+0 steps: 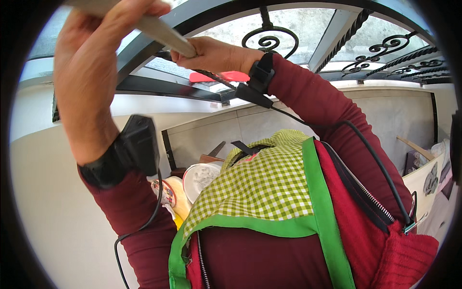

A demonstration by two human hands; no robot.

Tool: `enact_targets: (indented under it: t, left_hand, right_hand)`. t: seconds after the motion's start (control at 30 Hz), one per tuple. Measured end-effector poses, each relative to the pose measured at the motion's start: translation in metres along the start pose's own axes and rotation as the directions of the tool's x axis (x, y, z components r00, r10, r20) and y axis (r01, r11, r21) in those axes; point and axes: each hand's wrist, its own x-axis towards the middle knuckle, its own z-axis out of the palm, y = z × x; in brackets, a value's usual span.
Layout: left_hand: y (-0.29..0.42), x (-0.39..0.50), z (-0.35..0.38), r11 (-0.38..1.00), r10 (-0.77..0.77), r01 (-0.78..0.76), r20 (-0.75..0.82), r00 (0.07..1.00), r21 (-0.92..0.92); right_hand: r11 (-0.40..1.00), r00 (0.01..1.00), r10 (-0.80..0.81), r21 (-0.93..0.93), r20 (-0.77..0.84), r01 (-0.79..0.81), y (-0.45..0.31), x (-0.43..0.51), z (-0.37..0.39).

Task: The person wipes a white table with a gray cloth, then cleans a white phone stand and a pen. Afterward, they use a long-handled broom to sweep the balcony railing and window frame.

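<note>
A long grey-beige flat strip [164,35], its material unclear, slants across the upper left before the window's black iron grille [270,38]. My left hand [92,50] is wrapped around its upper part, slightly blurred, and the strip's far end runs out of view. At the lower end, the fingers of my right hand [216,54] are closed on the strip. A twisted iron bar [220,80] passes just under that hand; whether the fingers touch it is hidden. Each wrist carries a black strapped device [139,144] with a cable.
Below stands a white bucket [202,180] with whitish material inside, beside a wooden-handled tool [213,153]. A board [426,177] and cloths lie at the right. My green checked apron [263,177] fills the middle. A red object [234,76] shows behind the grille.
</note>
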Motion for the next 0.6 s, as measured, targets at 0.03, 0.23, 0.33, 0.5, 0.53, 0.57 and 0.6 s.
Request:
enact_targets:
  t: [0.03,0.23,0.33,0.5,0.53,0.57,0.6]
  left_hand:
    - [-0.002,0.004,0.004,0.998,0.025,-0.026,0.021,0.999,0.063]
    - [-0.035,-0.015,0.032,0.992,-0.014,0.006,-0.061,0.998,-0.126]
    - [-0.052,-0.046,0.051,0.949,-0.167,0.125,-0.125,0.978,-0.291]
    - [-0.037,-0.088,0.059,0.888,-0.388,0.327,-0.147,0.910,-0.324]
    - [-0.030,-0.095,0.058,0.885,-0.389,0.318,-0.163,0.907,-0.341]
    - [-0.024,-0.102,0.056,0.869,-0.393,0.308,-0.163,0.905,-0.386]
    - [-0.019,-0.106,0.052,0.904,-0.353,0.270,-0.223,0.909,-0.332]
  right_hand:
    - [0.999,0.999,0.039,-0.021,-0.012,-0.039,0.003,0.001,-0.002]
    - [0.975,0.993,0.109,-0.188,-0.053,-0.117,0.010,-0.019,-0.012]
    - [0.991,0.996,0.085,-0.109,0.004,-0.084,0.021,-0.026,0.003]
    - [0.983,0.997,0.068,-0.166,-0.041,-0.074,0.032,-0.042,0.026]
    - [0.984,0.985,0.169,-0.058,-0.027,-0.171,0.033,-0.045,0.029]
    - [0.994,0.998,0.024,-0.105,-0.065,-0.031,0.033,-0.046,0.032]
    - [0.984,0.996,0.034,-0.174,-0.081,-0.048,0.033,-0.052,0.033]
